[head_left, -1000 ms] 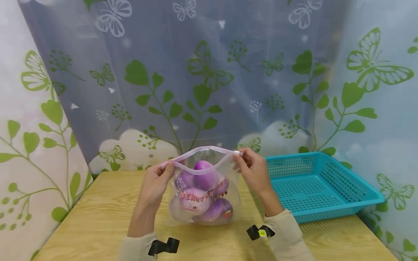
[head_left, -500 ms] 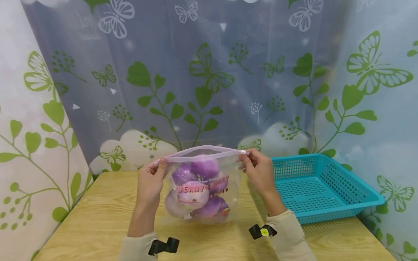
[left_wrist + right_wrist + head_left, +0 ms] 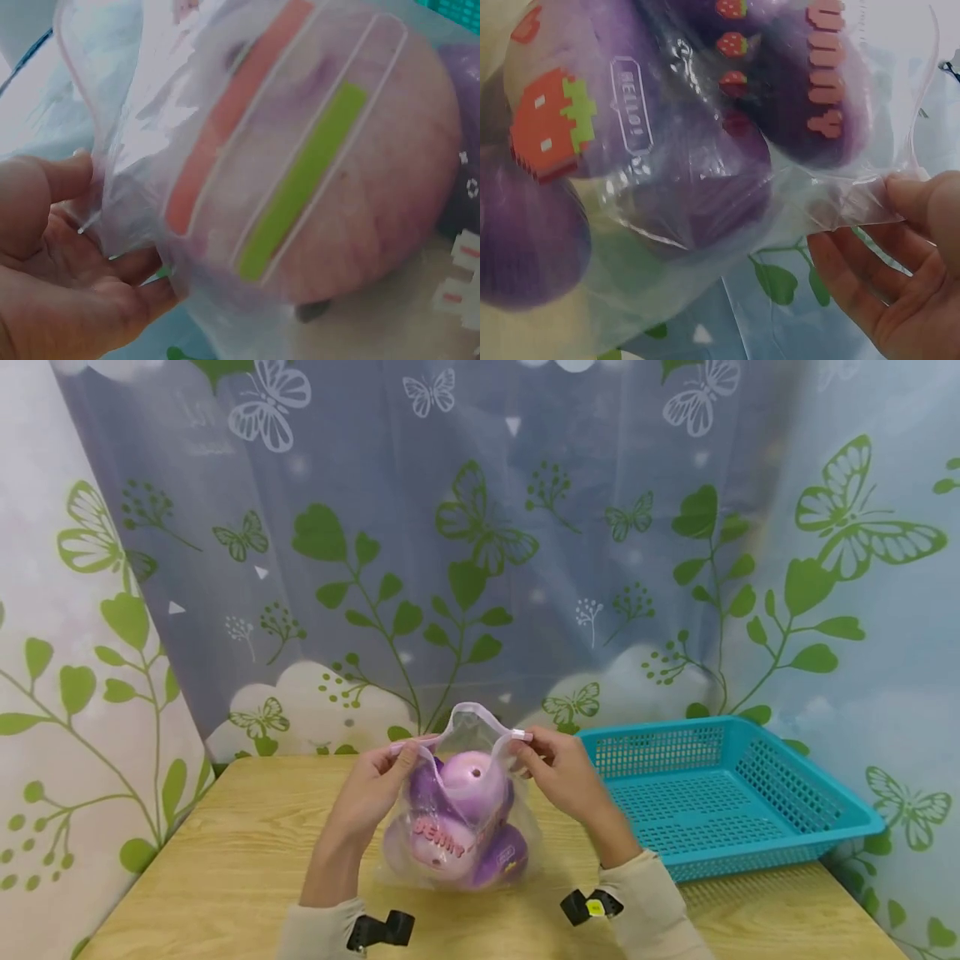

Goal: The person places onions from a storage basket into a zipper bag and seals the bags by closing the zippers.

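Observation:
A clear zip bag [image 3: 450, 872] printed with pink lettering stands on the table in front of me, its pale purple zip rim spread apart at the top. Several round, smooth purple vegetables [image 3: 472, 787] fill it, paler pink at one end. My left hand [image 3: 375, 785] pinches the rim's left end between thumb and fingers. At the other end, my right hand [image 3: 564, 777] pinches the rim beside the white slider [image 3: 519, 735]. In the left wrist view the left hand [image 3: 82, 262] grips the bag's edge, and in the right wrist view the right hand [image 3: 900, 262] does likewise.
A turquoise perforated plastic basket [image 3: 817, 839] stands right of the bag, close by my right forearm. The wooden table [image 3: 247, 860] runs back to a patterned curtain [image 3: 360, 460] with leaves and butterflies.
The bag's mouth narrowed from a wide, nearly flat line and now gapes taller. Both hands came closer together and slightly lower, still holding the rim.

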A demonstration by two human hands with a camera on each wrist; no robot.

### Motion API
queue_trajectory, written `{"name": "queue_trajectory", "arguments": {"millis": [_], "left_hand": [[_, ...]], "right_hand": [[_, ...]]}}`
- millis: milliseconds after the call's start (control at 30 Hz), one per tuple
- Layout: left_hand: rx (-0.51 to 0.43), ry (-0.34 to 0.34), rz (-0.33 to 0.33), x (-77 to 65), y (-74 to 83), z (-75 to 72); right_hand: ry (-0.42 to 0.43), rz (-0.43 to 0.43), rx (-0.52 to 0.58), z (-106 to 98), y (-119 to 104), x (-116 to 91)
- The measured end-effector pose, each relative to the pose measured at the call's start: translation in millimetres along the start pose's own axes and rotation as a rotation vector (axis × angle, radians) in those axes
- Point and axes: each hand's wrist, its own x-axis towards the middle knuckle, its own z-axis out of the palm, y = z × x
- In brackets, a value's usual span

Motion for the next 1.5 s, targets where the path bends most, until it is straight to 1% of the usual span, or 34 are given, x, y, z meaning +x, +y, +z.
{"name": "queue_trajectory", "arguments": {"millis": [133, 200, 300, 400, 467, 533, 600, 700, 767, 833, 900, 1000, 1033, 1100, 1133, 1200, 1267, 1333, 1367, 1433, 1500], "left_hand": [[0.035, -0.068, -0.007, 1.4, -3.6, 10.1], [0.067, -0.080, -0.009, 2.3, -7.3, 14.4], [0.102, -0.065, -0.026, 4.0, -13.9, 18.9], [0.129, -0.027, -0.049, 4.7, -18.2, 21.0], [0.157, 0.029, -0.051, 4.9, -18.5, 20.7], [0.166, 0.111, -0.045, 4.3, -16.0, 18.4], [0.160, 0.232, -0.023, 3.5, -12.2, 13.9], [0.115, 0.431, 0.017, 0.9, -4.6, 3.8], [0.083, 0.533, 0.043, -0.8, -0.3, -2.7], [0.049, 0.587, 0.062, -2.3, 2.9, -6.7], [0.028, 0.606, 0.077, -3.1, 4.5, -8.3], [0.002, 0.585, 0.069, -3.5, 4.0, -9.1], [0.008, 0.581, 0.071, -3.3, 2.5, -9.9], [0.088, 0.575, 0.060, -4.5, 0.6, -11.9], [0.140, 0.576, 0.068, -5.6, 1.1, -12.3], [0.247, 0.581, 0.116, -6.6, 5.7, -10.0], [0.369, 0.561, 0.178, -5.5, 16.6, -2.4], [0.441, 0.482, 0.251, 0.1, 31.0, 10.3], [0.467, 0.417, 0.277, 4.4, 38.8, 18.1], [0.532, 0.264, 0.295, 14.3, 53.3, 34.3], [0.600, 0.110, 0.272, 25.0, 65.5, 50.5]], "right_hand": [[-0.045, 0.000, -0.075, 7.5, -0.5, -2.2], [-0.068, -0.011, -0.140, 10.3, 1.5, -2.5], [-0.117, -0.036, -0.201, 12.8, 6.1, -2.4], [-0.154, -0.056, -0.219, 12.3, 10.5, -2.0], [-0.145, -0.056, -0.215, 9.7, 12.8, -1.4], [-0.107, -0.058, -0.203, 5.1, 15.2, -0.2], [-0.042, -0.053, -0.204, -1.3, 17.7, 0.9], [0.064, -0.049, -0.168, -12.5, 20.2, 2.3], [0.120, -0.034, -0.153, -19.6, 20.0, 2.5], [0.146, -0.021, -0.132, -24.5, 18.4, 2.7], [0.146, -0.003, -0.124, -27.2, 16.4, 2.7], [0.119, 0.043, -0.114, -26.4, 14.4, 2.8], [0.110, 0.057, -0.112, -25.4, 14.7, 2.7], [0.087, 0.074, -0.101, -22.6, 15.8, 2.8], [0.075, 0.077, -0.098, -21.3, 16.3, 2.9], [0.051, 0.070, -0.083, -19.5, 17.5, 3.0], [0.036, 0.061, -0.067, -18.7, 18.2, 3.7], [0.039, 0.061, -0.048, -19.3, 18.2, 4.4], [0.047, 0.059, -0.037, -20.0, 18.5, 4.5], [0.064, 0.062, -0.019, -21.0, 18.9, 4.9], [0.077, 0.059, 0.001, -21.9, 19.5, 4.5]]}}
